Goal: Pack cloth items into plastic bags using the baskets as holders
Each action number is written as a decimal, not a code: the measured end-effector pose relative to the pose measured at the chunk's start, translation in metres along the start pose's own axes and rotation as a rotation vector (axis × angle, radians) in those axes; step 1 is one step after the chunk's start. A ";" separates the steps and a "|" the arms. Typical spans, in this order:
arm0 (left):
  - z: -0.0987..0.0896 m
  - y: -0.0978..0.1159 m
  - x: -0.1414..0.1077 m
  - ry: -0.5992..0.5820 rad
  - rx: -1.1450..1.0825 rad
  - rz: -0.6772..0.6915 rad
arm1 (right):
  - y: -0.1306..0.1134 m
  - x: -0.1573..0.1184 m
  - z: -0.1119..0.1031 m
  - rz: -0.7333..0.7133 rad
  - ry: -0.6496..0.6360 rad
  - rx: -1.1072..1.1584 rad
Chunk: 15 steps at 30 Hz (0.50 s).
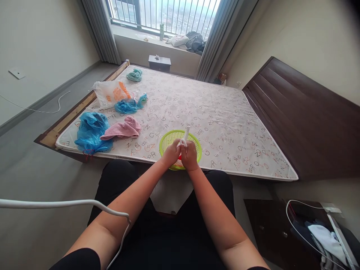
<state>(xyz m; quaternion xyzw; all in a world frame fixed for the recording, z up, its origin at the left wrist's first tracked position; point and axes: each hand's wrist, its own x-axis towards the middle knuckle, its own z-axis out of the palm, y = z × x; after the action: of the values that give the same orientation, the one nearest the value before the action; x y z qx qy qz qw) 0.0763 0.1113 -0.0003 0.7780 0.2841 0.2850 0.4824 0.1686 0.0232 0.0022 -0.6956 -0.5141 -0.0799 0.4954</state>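
Two hands [180, 153] — arms outstretched, fists together — clench white cloth [185, 136] above the basket [198, 147]

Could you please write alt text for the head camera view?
Left hand and right hand grip a white item over a green basket at a mattress's edge; a pink cloth and blue plastic lie to the left.

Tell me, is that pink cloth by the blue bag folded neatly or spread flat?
Neither: the pink cloth lies bunched, its outline uneven and its surface rumpled.

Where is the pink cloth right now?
In the head view, the pink cloth lies on the mattress, left of the green basket, against the blue bag.
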 end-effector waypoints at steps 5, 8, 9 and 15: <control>-0.004 -0.012 0.000 0.023 -0.190 0.030 | -0.006 0.004 -0.001 -0.088 0.126 -0.118; -0.003 -0.014 -0.002 0.064 -0.200 0.008 | -0.006 0.006 -0.003 -0.050 0.139 -0.157; -0.002 -0.013 -0.003 0.074 -0.188 0.016 | -0.006 0.007 -0.004 -0.031 0.138 -0.149; 0.001 -0.004 -0.004 -0.002 -0.130 0.077 | -0.011 0.013 -0.011 0.083 0.046 -0.041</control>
<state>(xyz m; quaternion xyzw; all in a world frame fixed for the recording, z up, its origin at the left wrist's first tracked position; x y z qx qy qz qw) 0.0738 0.1091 -0.0051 0.7558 0.2343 0.3206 0.5207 0.1701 0.0226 0.0229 -0.7244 -0.4715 -0.0860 0.4955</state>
